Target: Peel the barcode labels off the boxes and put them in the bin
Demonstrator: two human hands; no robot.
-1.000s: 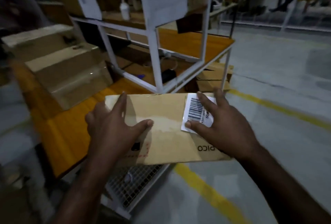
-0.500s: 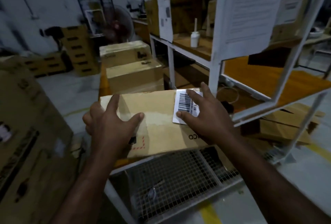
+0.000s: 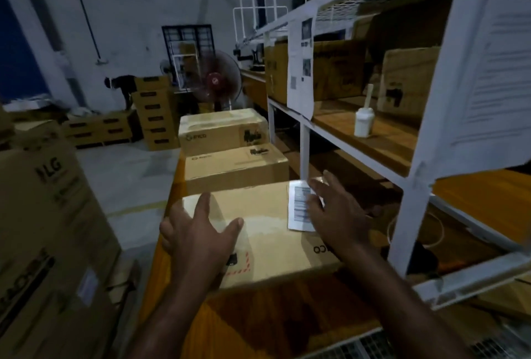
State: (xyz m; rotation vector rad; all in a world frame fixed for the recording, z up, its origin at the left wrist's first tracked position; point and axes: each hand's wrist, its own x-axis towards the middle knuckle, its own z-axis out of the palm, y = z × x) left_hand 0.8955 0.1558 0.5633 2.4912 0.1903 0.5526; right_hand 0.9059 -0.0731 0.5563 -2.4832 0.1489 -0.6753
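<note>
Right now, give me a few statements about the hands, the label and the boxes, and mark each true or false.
1. The left hand rests flat on the nearest box, fingers spread. True.
2. The barcode label is off the box and held in the air. False: it lies on the box top, with the right hand touching it.
3. A second box and a third box stand in line behind the nearest one. True.
4. The white bottle stands on the nearest box. False: it stands on the rack's wooden shelf.
</note>
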